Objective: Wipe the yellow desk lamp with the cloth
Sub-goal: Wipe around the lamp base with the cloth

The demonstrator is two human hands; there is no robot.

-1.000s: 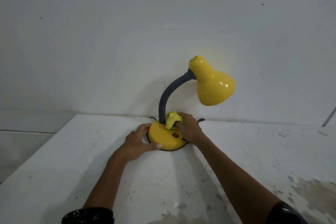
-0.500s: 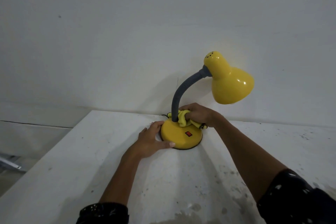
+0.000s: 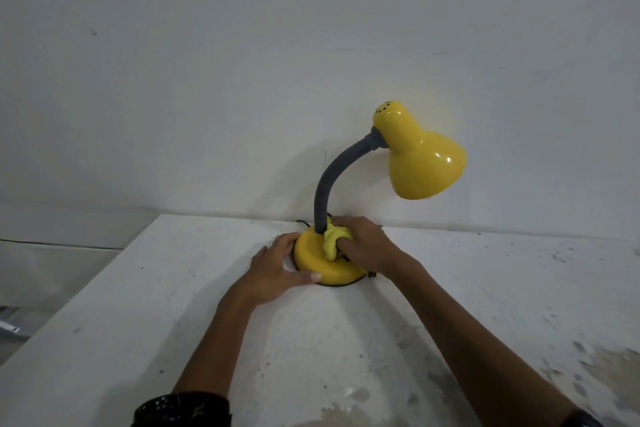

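The yellow desk lamp point(image 3: 420, 163) stands at the back of the white table point(image 3: 173, 288), against the wall. Its grey flexible neck point(image 3: 325, 184) rises from a round yellow base point(image 3: 310, 255) and its shade points down to the right. My left hand point(image 3: 273, 272) grips the left and front rim of the base, thumb along the front edge. My right hand point(image 3: 367, 246) presses a bunched yellow cloth point(image 3: 332, 239) onto the top of the base, just beside the foot of the neck. The base's red switch is hidden under my right hand.
A plain white wall point(image 3: 242, 80) runs right behind the lamp. The table's left edge point(image 3: 90, 291) slants toward me, with floor beyond it. A black cord point(image 3: 302, 222) shows behind the base. Grey stains mark the table at the lower right.
My right hand with the cloth has slid from behind the neck's foot forward onto the top of the base, covering the red switch. My left hand stays on the base.
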